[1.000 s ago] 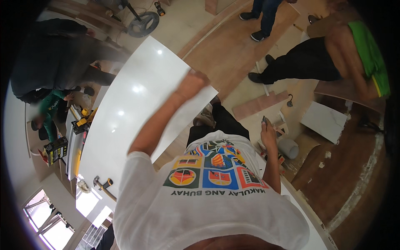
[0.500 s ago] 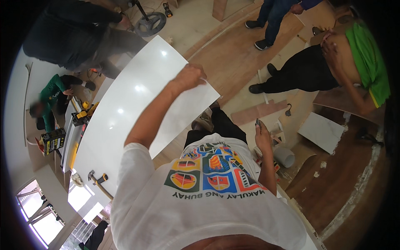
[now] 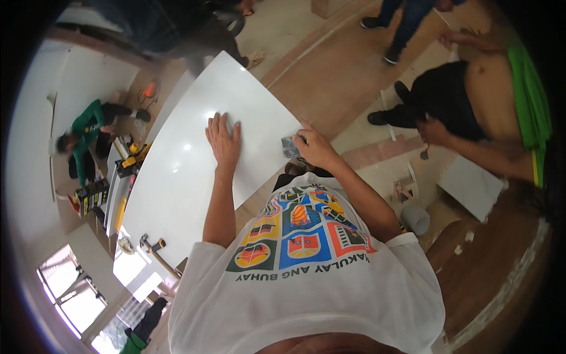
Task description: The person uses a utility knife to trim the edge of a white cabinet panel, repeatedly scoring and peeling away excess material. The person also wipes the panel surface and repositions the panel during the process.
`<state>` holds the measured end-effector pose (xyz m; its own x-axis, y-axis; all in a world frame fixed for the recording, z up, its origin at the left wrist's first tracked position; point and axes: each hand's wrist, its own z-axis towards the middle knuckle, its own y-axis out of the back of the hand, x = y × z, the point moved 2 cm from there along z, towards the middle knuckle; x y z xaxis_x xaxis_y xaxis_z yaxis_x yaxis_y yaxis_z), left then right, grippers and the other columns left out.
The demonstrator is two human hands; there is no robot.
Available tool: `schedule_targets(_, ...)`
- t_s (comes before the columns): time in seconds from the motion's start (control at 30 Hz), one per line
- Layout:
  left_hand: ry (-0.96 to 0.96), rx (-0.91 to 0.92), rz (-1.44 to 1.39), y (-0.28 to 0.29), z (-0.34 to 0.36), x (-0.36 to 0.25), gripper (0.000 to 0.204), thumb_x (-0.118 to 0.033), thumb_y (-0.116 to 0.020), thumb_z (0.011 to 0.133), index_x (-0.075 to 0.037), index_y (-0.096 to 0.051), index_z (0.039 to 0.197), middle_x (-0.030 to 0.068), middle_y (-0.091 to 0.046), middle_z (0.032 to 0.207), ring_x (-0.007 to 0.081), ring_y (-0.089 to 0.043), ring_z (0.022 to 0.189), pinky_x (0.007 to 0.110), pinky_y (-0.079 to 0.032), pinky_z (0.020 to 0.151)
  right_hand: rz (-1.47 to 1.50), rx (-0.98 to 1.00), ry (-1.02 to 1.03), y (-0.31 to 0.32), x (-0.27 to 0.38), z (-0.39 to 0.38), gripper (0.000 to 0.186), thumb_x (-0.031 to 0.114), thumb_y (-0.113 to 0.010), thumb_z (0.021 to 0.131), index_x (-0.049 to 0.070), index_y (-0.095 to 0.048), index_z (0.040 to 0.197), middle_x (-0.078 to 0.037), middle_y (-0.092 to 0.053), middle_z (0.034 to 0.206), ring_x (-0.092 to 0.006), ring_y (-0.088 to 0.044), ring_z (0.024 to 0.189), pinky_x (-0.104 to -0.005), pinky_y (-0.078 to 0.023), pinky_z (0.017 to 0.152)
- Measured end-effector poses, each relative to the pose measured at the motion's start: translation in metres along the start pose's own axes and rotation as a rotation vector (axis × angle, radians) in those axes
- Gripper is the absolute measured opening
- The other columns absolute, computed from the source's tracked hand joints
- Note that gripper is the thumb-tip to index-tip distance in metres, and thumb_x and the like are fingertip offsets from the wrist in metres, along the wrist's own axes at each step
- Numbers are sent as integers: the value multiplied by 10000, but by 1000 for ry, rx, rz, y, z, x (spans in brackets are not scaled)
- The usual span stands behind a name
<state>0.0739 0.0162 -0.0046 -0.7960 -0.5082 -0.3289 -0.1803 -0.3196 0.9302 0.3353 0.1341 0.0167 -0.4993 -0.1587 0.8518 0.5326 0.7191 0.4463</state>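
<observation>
A large glossy white panel (image 3: 171, 194) with a curved left side stretches in front of me and to the left. My left hand (image 3: 223, 141) lies flat on it, fingers spread and nothing held. At the panel's right edge, my right hand (image 3: 315, 147) is closed on a small grey square (image 3: 289, 147) that looks like folded sandpaper. This square rests at the edge, partly hidden by my fingers. A hammer (image 3: 153, 244) lies at the panel's near left end.
A yellow-and-black power tool (image 3: 134, 158) sits left of the panel, near a crouching person in green (image 3: 88, 130). To the right are a person with a green shirt (image 3: 525, 106), a white tile (image 3: 473, 186) and a grey cylinder (image 3: 415, 219). More people stand at the far side.
My left hand has let go of the panel's right edge and now lies flat farther left. My right hand has come up from my right side to that edge with the grey square.
</observation>
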Motion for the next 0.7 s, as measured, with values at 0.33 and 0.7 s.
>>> schedule_targets(0.33,391,-38,106,26,-44,18,592,-420,-555,982,-63,-485,1448,208,-366,1557,389,-247,1496,551,-144,1230,-205,33,118,-5,24,13,394,279,-547,992,-81,-662,1103,-344,-610,1243,-467,-569,1201,-450,-451,1030)
schedule_targets(0.7,393,-82,113,28,-36,11,569,-397,-589,962,-48,-522,1406,199,-435,1510,377,-308,1469,538,-182,1222,30,207,-16,14,57,94,430,357,-493,1016,-55,-609,1058,-287,-660,1031,-461,-631,965,-479,-490,847)
